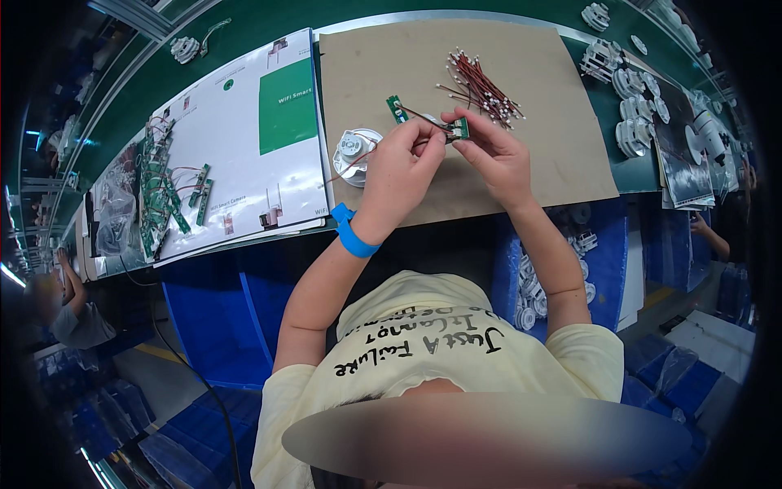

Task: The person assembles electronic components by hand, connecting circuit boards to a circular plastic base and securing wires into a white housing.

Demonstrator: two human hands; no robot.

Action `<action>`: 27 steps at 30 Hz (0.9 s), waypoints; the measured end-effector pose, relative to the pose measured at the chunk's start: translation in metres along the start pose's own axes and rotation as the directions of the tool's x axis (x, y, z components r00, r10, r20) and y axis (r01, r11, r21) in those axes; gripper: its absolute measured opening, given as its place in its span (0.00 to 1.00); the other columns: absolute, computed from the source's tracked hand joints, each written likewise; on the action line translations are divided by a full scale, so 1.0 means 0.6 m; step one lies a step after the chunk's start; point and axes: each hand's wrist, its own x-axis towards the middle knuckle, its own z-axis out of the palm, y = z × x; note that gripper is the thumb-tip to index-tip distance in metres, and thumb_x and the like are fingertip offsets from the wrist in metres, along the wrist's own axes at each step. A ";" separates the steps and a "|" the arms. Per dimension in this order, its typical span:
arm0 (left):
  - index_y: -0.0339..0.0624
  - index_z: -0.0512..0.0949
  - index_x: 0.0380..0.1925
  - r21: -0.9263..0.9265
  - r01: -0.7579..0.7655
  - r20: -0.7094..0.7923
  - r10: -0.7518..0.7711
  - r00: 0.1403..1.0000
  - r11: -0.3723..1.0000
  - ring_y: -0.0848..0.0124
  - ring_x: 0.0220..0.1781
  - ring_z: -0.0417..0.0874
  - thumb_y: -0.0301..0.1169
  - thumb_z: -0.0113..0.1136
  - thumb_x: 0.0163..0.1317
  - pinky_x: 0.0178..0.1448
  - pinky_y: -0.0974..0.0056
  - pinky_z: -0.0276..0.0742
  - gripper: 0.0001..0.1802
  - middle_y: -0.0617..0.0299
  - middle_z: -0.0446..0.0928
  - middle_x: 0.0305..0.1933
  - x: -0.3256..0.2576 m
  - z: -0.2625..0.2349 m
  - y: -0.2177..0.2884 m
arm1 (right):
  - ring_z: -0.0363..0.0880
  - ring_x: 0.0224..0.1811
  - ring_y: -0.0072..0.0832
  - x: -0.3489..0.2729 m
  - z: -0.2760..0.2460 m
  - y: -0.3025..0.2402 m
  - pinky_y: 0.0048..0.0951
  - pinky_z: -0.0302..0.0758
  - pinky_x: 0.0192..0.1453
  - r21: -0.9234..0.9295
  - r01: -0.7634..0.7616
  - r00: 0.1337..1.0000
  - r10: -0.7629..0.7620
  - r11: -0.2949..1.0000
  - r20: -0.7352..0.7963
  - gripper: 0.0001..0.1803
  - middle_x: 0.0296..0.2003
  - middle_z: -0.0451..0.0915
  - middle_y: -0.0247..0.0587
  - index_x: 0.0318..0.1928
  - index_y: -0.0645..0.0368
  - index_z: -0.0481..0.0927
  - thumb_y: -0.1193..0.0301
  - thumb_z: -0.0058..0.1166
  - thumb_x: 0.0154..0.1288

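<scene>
My right hand point(498, 161) pinches a small green circuit board point(461, 128) between thumb and fingertips, over a brown cardboard sheet point(554, 159). Close against it, my left hand point(401, 167), with a blue band at the wrist, is closed on a thin dark wire point(419, 116) at the board's edge. The wire's tip is hidden by my fingers. Another green circuit board point(395, 107) lies just beyond my left hand. Left of that hand sits a round white plastic part point(352, 148) with a grey motor and thin wires.
A bundle of red-brown wires point(482, 88) with white ends lies at the back of the cardboard. Printed sheets point(236, 155) and heaped circuit boards point(156, 183) cover the left side. White plastic parts point(631, 106) stand at right. Blue bins point(208, 318) are below the table edge.
</scene>
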 end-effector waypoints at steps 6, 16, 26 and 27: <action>0.33 0.75 0.31 0.028 0.101 0.047 -0.102 0.994 0.994 0.83 0.23 0.67 0.30 0.55 0.61 0.28 0.74 0.62 0.09 0.68 0.71 0.21 0.003 -0.012 0.014 | 0.77 0.48 0.26 -0.001 -0.001 0.012 0.26 0.74 0.53 -0.193 0.133 0.989 -0.143 0.972 -0.038 0.21 0.49 0.78 0.43 0.55 0.66 0.74 0.83 0.54 0.59; 0.33 0.78 0.32 0.066 0.142 0.084 -0.147 0.986 0.988 0.86 0.23 0.64 0.30 0.56 0.61 0.25 0.76 0.57 0.09 0.73 0.70 0.21 0.009 -0.017 0.019 | 0.79 0.45 0.26 -0.005 0.011 0.011 0.25 0.75 0.48 0.079 -0.009 0.991 0.020 0.997 -0.132 0.24 0.45 0.81 0.40 0.54 0.63 0.76 0.83 0.57 0.54; 0.31 0.78 0.33 0.071 0.154 0.162 -0.164 0.973 0.986 0.85 0.23 0.63 0.31 0.56 0.60 0.26 0.75 0.58 0.11 0.72 0.69 0.21 0.026 -0.022 0.006 | 0.81 0.44 0.28 0.017 -0.030 0.026 0.25 0.76 0.49 -0.328 0.212 0.977 -0.199 0.920 0.075 0.20 0.43 0.83 0.42 0.49 0.63 0.79 0.83 0.59 0.52; 0.31 0.78 0.33 0.085 0.147 0.146 -0.158 0.977 0.986 0.84 0.23 0.65 0.31 0.56 0.60 0.26 0.74 0.60 0.11 0.70 0.70 0.21 0.023 -0.020 0.001 | 0.81 0.44 0.28 0.014 -0.029 0.029 0.25 0.76 0.49 -0.326 0.215 0.977 -0.199 0.921 0.079 0.20 0.43 0.83 0.42 0.49 0.63 0.79 0.83 0.59 0.52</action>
